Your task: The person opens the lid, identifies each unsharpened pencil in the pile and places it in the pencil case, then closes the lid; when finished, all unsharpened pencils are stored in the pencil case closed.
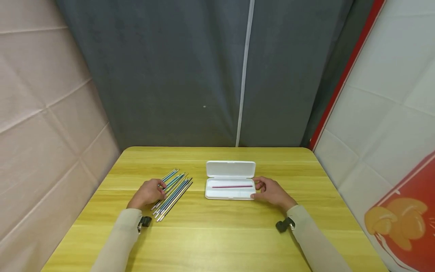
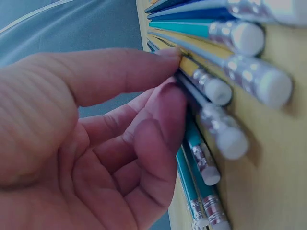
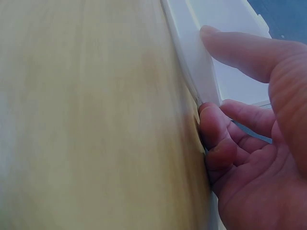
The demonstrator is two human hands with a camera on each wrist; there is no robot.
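On the left of the table (image 1: 217, 234), a pale tiled wall; at the back, a grey curtain with a white seam; on the right, a white wall with a red band and a red picture; left hand (image 1: 147, 193) at the near end of the pencils (image 1: 172, 194), a loose bundle lying on the wood, slanting away and to the right, eraser ends toward the person; left wrist view shows the thumb (image 2: 120, 72) and curled fingertips (image 2: 165, 112) touching the pencil shafts (image 2: 211, 88) just behind the metal ferrules, fingers bent but not yet wrapped round any one pencil; whether one is pinched, cannot tell; near the table's centre, well apart from the bundle, the case (image 1: 230, 184), white, lid thrown open toward the curtain; one pink pencil (image 1: 232, 186) lies lengthwise in its tray; right hand (image 1: 272, 192) at the case's right end, thumb on the near corner, fingers at the far one; right wrist view shows the thumb (image 3: 235, 48) laid along the case rim (image 3: 192, 52) and the fingers (image 3: 216, 134) curled against its end wall, gripping the case; both sleeves light beige, a small black camera on each wrist.
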